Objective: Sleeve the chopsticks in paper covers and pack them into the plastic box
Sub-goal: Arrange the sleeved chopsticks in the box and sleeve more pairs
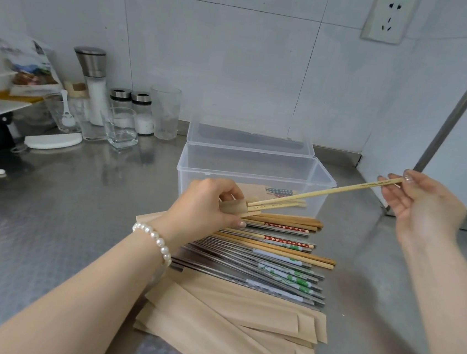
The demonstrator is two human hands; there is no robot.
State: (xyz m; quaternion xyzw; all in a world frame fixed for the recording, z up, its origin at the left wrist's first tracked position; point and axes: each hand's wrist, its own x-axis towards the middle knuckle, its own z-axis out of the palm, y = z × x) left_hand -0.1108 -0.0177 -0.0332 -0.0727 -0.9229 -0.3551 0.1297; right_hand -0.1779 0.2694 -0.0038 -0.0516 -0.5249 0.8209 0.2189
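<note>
My left hand (pixel 209 203) grips the open end of a brown paper cover (pixel 233 207) just in front of the clear plastic box (pixel 257 162). A pale wooden chopstick (pixel 326 191) has its tip at the cover's mouth, beside another chopstick that sticks out of it. My right hand (pixel 422 205) pinches the far end of that chopstick, raised at the right. The box stands open and holds a sleeved pair on its bottom. Several loose wooden and metal chopsticks (pixel 276 256) lie on the counter under my left hand. A pile of empty paper covers (pixel 240 321) lies nearer to me.
At the back left stand a grinder (pixel 91 75), two shakers (pixel 131 108) and drinking glasses (pixel 164 112) against the tiled wall. A white rack with packets (pixel 5 89) is at the far left. A metal post (pixel 465 97) rises at the right.
</note>
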